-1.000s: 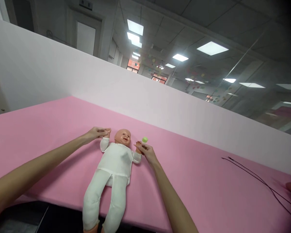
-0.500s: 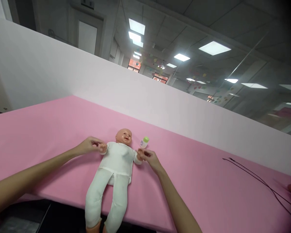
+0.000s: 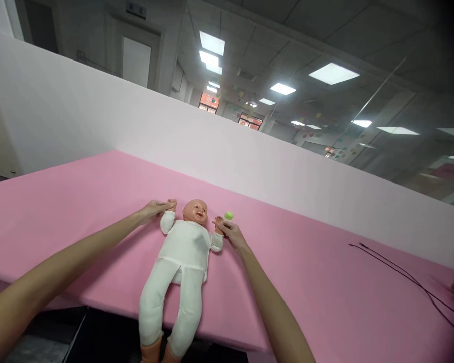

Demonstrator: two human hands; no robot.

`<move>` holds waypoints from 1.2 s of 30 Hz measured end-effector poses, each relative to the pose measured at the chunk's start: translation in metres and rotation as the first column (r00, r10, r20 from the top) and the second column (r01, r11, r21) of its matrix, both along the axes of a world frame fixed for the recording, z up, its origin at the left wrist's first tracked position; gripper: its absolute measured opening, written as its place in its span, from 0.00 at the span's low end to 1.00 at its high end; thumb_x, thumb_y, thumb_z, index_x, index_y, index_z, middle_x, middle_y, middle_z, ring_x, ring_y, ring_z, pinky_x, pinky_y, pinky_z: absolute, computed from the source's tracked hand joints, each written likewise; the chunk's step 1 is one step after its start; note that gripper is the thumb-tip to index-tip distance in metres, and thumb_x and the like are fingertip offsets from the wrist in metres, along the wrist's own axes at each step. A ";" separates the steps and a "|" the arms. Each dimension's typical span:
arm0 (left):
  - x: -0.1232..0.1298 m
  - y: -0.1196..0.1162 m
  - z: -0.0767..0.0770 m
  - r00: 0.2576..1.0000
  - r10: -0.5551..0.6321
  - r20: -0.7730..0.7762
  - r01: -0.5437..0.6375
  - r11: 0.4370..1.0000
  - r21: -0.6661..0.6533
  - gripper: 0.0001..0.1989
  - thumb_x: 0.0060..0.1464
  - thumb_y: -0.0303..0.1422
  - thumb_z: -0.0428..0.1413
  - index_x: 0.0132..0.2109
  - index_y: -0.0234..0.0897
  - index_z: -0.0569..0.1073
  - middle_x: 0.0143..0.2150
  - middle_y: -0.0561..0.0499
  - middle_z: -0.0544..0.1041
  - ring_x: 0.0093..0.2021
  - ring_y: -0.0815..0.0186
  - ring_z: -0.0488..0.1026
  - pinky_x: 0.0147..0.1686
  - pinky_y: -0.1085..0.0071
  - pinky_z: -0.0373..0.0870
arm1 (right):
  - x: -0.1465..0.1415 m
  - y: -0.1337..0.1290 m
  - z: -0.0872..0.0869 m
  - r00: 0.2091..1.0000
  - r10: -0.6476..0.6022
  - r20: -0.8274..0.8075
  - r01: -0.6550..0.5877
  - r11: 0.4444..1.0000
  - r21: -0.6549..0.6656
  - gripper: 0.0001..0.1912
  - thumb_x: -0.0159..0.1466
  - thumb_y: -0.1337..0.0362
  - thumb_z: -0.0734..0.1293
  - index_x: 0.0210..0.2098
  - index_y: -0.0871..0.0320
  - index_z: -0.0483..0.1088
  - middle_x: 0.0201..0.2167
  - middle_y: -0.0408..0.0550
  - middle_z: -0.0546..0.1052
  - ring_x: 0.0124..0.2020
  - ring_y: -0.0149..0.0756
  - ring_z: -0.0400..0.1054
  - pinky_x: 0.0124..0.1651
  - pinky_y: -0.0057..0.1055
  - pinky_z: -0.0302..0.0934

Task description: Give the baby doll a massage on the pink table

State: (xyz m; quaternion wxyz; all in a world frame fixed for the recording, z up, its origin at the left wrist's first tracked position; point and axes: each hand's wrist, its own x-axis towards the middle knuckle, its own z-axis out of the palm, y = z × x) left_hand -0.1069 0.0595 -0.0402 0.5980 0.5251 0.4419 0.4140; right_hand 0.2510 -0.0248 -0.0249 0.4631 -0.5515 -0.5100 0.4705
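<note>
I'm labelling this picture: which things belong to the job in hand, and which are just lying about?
In hand:
- doll, one arm held by the left hand, the other by the right hand
- pink surface beneath

Apparently lying about:
- green item, partly hidden
- dark cables
</note>
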 end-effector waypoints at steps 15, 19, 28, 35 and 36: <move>-0.033 -0.057 -0.011 0.869 -0.431 -0.241 0.492 0.798 0.348 0.14 0.50 0.42 0.71 0.41 0.38 0.87 0.41 0.43 0.84 0.43 0.56 0.79 0.47 0.63 0.74 | 0.005 -0.051 0.000 0.940 0.294 0.173 -0.306 0.951 0.046 0.21 0.56 0.52 0.79 0.45 0.56 0.84 0.44 0.51 0.83 0.43 0.43 0.73 0.45 0.36 0.67; 0.003 -0.022 0.007 0.992 -0.088 -0.090 0.105 0.974 0.201 0.22 0.47 0.52 0.71 0.31 0.35 0.81 0.29 0.49 0.79 0.33 0.62 0.74 0.34 0.69 0.69 | -0.009 0.000 0.002 0.996 -0.080 -0.035 0.078 0.995 -0.057 0.23 0.58 0.49 0.78 0.43 0.60 0.82 0.43 0.53 0.84 0.39 0.38 0.73 0.36 0.29 0.66; 0.029 0.014 0.002 0.996 0.027 -0.084 -0.039 0.989 -0.140 0.29 0.30 0.55 0.75 0.28 0.36 0.77 0.27 0.46 0.78 0.32 0.57 0.76 0.33 0.65 0.71 | -0.016 0.025 -0.014 0.988 -0.141 -0.069 0.125 0.972 -0.199 0.13 0.62 0.55 0.76 0.35 0.60 0.79 0.32 0.51 0.82 0.33 0.36 0.73 0.35 0.30 0.68; -0.036 -0.030 0.000 0.842 -0.506 -0.191 0.539 0.811 0.228 0.19 0.47 0.44 0.73 0.42 0.37 0.85 0.44 0.43 0.83 0.45 0.56 0.78 0.48 0.63 0.73 | 0.010 -0.049 0.010 0.887 0.423 0.187 -0.426 0.904 -0.028 0.19 0.56 0.58 0.80 0.46 0.55 0.83 0.42 0.50 0.83 0.45 0.44 0.74 0.50 0.39 0.68; -0.042 -0.038 -0.004 0.786 -0.557 -0.267 0.616 0.744 0.259 0.17 0.47 0.41 0.73 0.43 0.39 0.86 0.46 0.43 0.83 0.47 0.54 0.78 0.50 0.62 0.73 | 0.010 -0.058 0.009 0.829 0.504 0.240 -0.511 0.859 -0.037 0.19 0.56 0.58 0.79 0.47 0.54 0.83 0.44 0.50 0.82 0.46 0.44 0.73 0.52 0.40 0.67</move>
